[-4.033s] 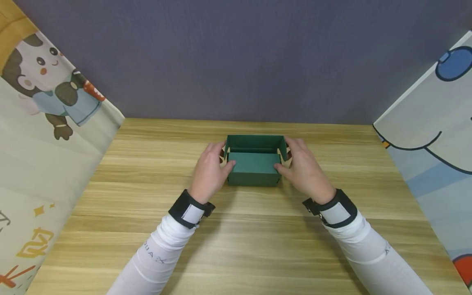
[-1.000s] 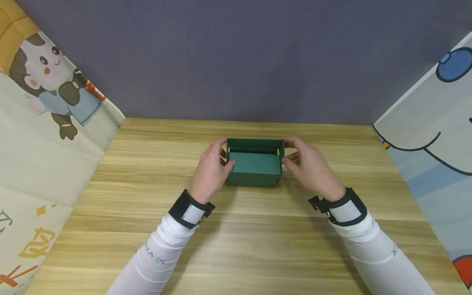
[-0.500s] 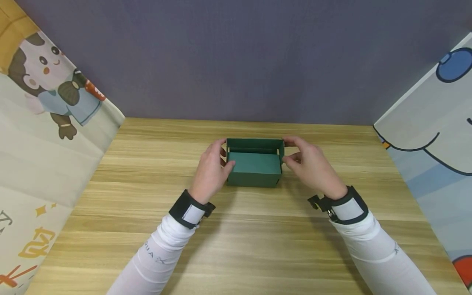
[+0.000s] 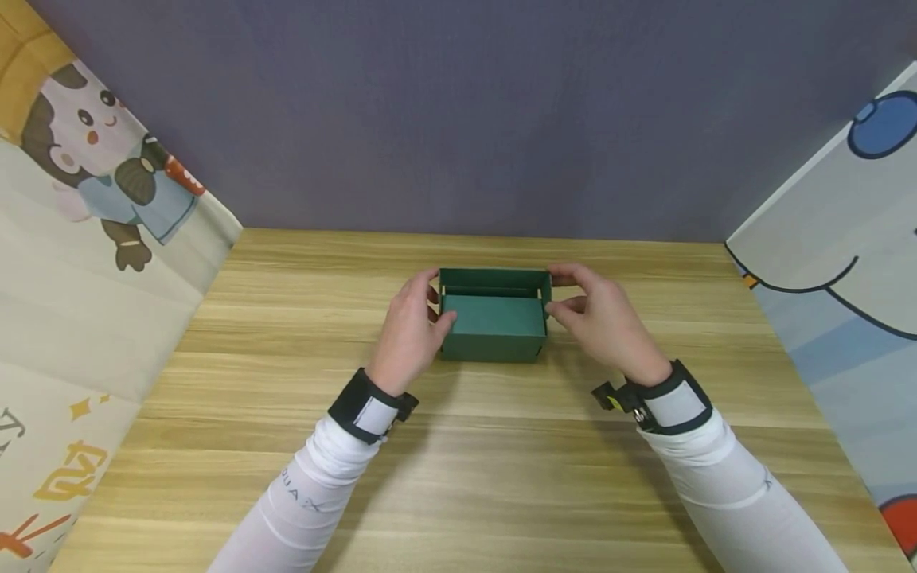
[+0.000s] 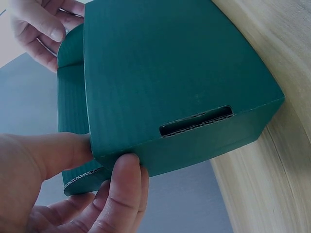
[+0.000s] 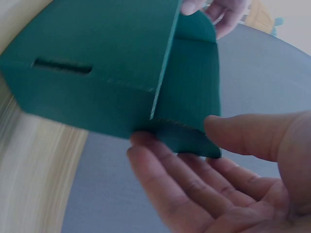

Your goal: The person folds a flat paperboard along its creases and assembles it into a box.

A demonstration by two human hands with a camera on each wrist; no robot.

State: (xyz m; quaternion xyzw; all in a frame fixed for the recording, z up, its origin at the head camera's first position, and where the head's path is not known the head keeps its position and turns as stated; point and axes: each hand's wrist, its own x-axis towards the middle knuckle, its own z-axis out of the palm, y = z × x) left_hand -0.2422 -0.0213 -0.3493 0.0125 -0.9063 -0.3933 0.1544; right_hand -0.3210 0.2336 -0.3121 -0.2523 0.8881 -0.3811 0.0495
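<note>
A small green cardboard box (image 4: 494, 318) sits on the table, its lid (image 4: 494, 278) raised along the far side. My left hand (image 4: 407, 330) grips the box's left end, thumb at the top panel's edge and fingers against the side. At the other end, my right hand (image 4: 609, 326) pinches the lid's right side flap (image 6: 187, 138) between thumb and fingers. A narrow slot (image 5: 197, 121) shows along a front edge in the left wrist view. The inside of the box is mostly hidden under its top panel.
The wood-grain table (image 4: 494, 477) runs back to a dark grey-blue panel (image 4: 487, 119). Cartoon-printed cloths hang at the left (image 4: 93, 318) and right (image 4: 824, 270).
Over four seconds, my right hand has shifted from the box's right corner to the lid flap. The flaps, splayed before, stand straighter and the lid sits slightly lower. My left hand stays put.
</note>
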